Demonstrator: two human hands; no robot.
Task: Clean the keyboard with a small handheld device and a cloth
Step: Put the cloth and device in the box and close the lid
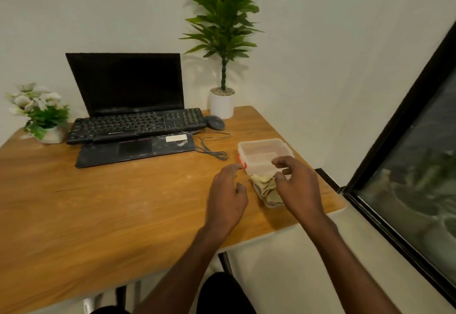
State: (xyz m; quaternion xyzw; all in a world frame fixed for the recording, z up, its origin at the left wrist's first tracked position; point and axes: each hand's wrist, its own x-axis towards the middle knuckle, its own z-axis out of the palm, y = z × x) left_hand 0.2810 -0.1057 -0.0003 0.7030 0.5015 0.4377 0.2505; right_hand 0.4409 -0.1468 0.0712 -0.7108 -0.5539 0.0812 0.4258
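Both hands hover loosely spread, holding nothing: left hand point(228, 190) beside the plastic box point(265, 154), right hand point(297, 185) over the cloth point(267, 189). Fetching supplies, I'd judge; next, grip the cloth.

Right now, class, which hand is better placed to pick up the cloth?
The right hand. It hovers directly over the cloth by the plastic box, fingers loosely curled, holding nothing. The left hand is also empty but sits beside the cloth, fingertips nearer the box's red clip.

Keyboard point(136, 124) on laptop point(130, 116), mouse point(215, 122) right.
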